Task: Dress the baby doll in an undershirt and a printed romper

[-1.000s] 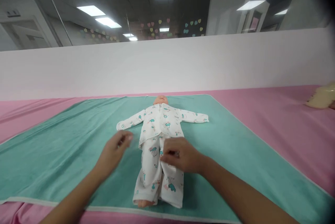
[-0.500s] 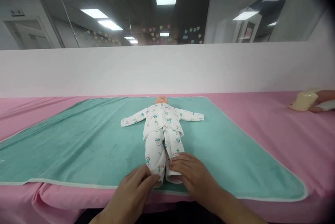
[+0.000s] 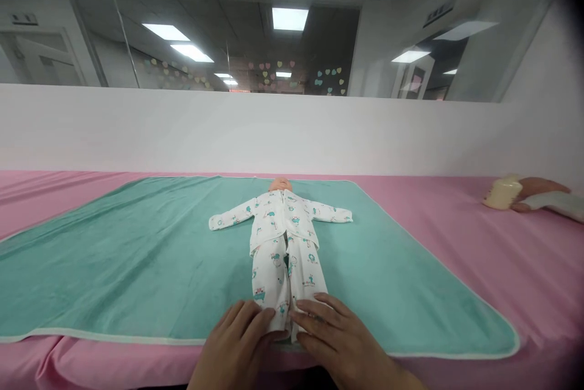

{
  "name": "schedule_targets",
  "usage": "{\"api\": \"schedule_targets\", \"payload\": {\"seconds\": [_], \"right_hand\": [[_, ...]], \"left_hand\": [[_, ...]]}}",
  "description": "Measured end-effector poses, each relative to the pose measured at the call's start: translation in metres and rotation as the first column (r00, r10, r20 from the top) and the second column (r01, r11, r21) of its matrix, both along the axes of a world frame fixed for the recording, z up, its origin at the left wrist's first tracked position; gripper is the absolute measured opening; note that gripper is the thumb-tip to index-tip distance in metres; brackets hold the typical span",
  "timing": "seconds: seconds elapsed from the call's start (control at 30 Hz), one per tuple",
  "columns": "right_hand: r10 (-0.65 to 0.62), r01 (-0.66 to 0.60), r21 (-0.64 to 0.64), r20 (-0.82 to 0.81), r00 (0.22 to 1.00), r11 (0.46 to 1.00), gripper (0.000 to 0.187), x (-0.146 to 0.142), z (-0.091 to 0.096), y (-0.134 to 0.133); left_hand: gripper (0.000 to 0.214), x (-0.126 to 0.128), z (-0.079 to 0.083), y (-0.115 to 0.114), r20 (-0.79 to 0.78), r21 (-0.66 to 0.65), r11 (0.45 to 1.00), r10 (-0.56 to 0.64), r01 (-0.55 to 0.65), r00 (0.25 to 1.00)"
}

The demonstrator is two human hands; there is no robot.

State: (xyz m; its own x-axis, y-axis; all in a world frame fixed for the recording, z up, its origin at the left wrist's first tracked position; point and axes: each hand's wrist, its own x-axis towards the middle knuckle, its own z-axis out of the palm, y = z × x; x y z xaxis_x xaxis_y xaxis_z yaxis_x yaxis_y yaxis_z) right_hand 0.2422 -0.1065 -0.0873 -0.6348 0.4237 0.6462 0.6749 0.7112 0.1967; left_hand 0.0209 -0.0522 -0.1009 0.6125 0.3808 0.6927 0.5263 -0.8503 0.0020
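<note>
A baby doll lies on its back on a teal blanket, its head at the far end. The doll wears a white printed jacket with both sleeves spread out sideways, and matching trousers. At the near end, my left hand is closed on the cuff of the left trouser leg, fingers curled beside it. My right hand rests on the lower right trouser leg, its fingers stretched out and slightly apart. The doll's feet cannot be seen.
Pink cloth covers the table beneath the blanket. At the far right stands a cream-coloured bottle, with a skin-coloured doll-like object and white cloth behind it. A white wall with a window rises at the back.
The view has tilted up slightly. My right hand has shifted toward the trouser cuff, its fingers spreading more. My left hand stays at the left cuff.
</note>
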Motion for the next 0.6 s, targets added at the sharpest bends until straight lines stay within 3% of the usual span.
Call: {"api": "schedule_targets", "payload": {"seconds": [0.13,0.2,0.27,0.37,0.5,0.6], "right_hand": [[-0.17,0.17,-0.013,-0.137,0.976,0.985,0.039,0.001,-0.013,0.001],[-0.293,0.28,-0.087,-0.232,0.927,0.956,0.041,0.004,-0.024,0.0],[-0.358,0.313,-0.197,-0.266,0.895,0.929,0.037,0.006,-0.032,0.0],[-0.355,0.279,-0.293,-0.247,0.902,0.914,0.023,0.01,-0.035,-0.003],[-0.272,0.227,-0.237,-0.177,0.946,0.945,0.014,0.012,-0.026,-0.006],[-0.196,0.187,-0.2,-0.028,0.98,0.962,0.016,0.014,-0.022,-0.007]], "left_hand": [[0.024,-0.006,0.001,0.0,0.084,0.037,0.992,-0.127,0.125,0.988],[0.026,-0.01,0.007,-0.004,0.114,0.07,0.991,-0.125,0.117,0.986],[0.027,-0.013,0.013,-0.008,0.134,0.079,0.992,-0.108,0.098,0.985],[0.023,-0.011,0.017,-0.01,0.103,0.126,0.984,-0.139,0.125,0.985],[0.021,0.002,0.01,-0.01,-0.064,0.195,0.962,-0.184,0.193,0.981],[0.025,0.005,0.007,-0.011,-0.116,0.156,0.956,-0.233,0.249,0.966]]}}
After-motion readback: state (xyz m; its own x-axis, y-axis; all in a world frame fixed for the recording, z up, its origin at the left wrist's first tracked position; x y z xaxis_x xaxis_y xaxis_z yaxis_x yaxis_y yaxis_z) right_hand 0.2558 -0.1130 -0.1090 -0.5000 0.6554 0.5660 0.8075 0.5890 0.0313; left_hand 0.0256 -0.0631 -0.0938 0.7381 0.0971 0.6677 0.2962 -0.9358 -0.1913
